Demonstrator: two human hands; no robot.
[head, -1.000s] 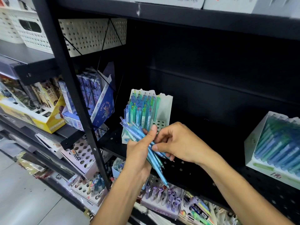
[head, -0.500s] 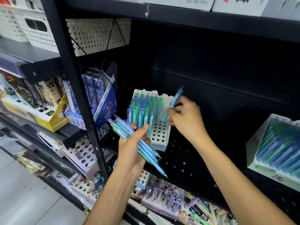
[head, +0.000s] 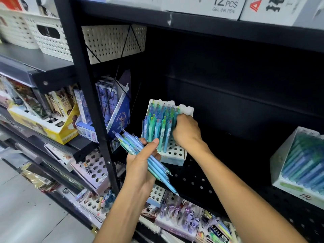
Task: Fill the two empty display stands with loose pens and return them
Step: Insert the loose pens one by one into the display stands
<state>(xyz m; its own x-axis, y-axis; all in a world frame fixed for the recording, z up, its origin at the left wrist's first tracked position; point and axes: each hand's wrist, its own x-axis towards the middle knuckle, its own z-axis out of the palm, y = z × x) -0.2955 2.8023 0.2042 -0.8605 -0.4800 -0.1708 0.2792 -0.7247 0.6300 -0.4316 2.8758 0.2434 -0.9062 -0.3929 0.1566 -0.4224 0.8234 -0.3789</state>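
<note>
A white display stand (head: 177, 153) with rows of holes sits on the black perforated shelf (head: 198, 181), its left and back rows filled with upright blue and green pens (head: 157, 125). My left hand (head: 142, 165) grips a bundle of loose blue pens (head: 154, 163), their tips pointing down to the right. My right hand (head: 186, 132) is over the stand's right side, fingers curled on a pen among the standing ones; the pen itself is mostly hidden by the hand. A second white stand (head: 298, 165) full of pens sits at the far right of the same shelf.
A black upright post (head: 91, 106) stands just left of the stand. Boxes of stationery (head: 105, 109) fill the neighbouring shelf at left. Lower shelves hold more holed pen stands (head: 94, 169) and purple pens (head: 180, 218). White boxes (head: 226, 6) sit on the shelf above.
My right hand took one pen from the bundle, carried it up and over to the stand, and now has lowered into the stand's right rows. My left hand with the bundle dropped slightly.
</note>
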